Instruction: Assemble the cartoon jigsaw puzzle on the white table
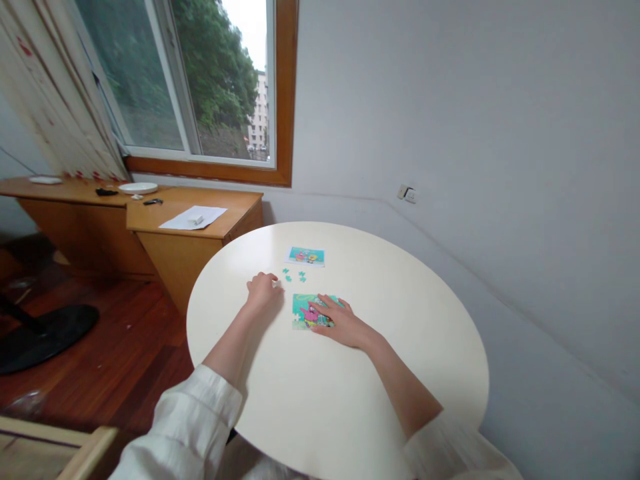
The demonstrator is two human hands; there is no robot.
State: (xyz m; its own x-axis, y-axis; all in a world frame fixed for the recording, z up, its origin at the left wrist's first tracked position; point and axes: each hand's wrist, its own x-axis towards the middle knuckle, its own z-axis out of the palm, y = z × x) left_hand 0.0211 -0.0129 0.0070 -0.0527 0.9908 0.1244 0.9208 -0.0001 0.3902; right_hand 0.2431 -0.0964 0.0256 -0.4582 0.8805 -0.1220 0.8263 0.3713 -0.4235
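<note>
A partly assembled cartoon jigsaw puzzle (303,312) lies on the round white table (350,400). My right hand (337,321) rests flat on it, fingers stretched out over the picture. My left hand (263,291) sits just left of the puzzle with its fingers curled, pinched on a small pale thing that looks like a puzzle piece. A few loose teal puzzle pieces (294,275) lie beyond my hands. Farther back lies a small reference picture card (305,256).
A wooden desk (195,233) with a sheet of paper (193,217) stands left of the table under a window (200,80). A white plate (138,188) sits on a second desk. A black chair base (45,337) is on the wooden floor.
</note>
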